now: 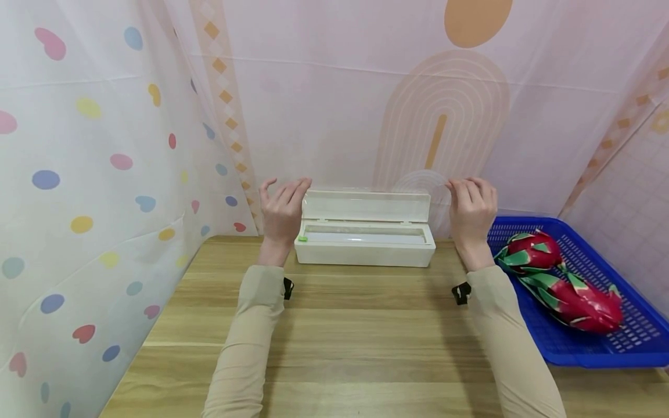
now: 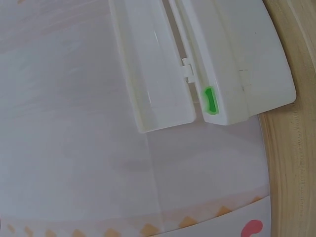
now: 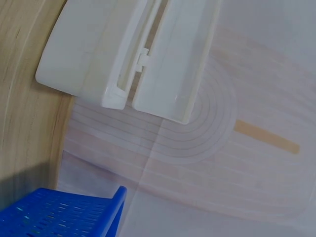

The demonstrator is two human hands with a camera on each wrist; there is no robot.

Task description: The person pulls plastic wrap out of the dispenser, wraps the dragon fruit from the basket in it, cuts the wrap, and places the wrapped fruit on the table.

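**Box (image 1: 364,254) open, film (image 1: 440,196) looks pulled out, fruit (image 1: 590,305) in basket (image 1: 580,362)**

Head: Box sits at the far edge of the worktop (image 1: 366,348), between and just beyond the wrists. Lid (image 1: 366,206) is up. Left hand (image 1: 282,209) and right hand (image 1: 473,212) are raised either side of it, fingers bent, tips pinched together. They seem to grip a clear sheet of film spanning the gap above the box; it's nearly invisible, so edges can't be traced. My read: opening and pulling out are done, cutting loose isn't. Green slider (image 1: 303,238) is parked at the box's left end. Box has a pale strip in its slot; can't tell how much film is left inside. Blue basket, right of the right hand: two red-and-green fruit, lying loose, no film seen on either, so that part looks unstarted.

Left wrist: Slider end of the box, lid hinged back toward the curtain (image 2: 74,148). No fingers or film made out.

Right wrist: Other end of the box, lid open, basket corner near it. Basket contents unclear here; fingers out of shot.
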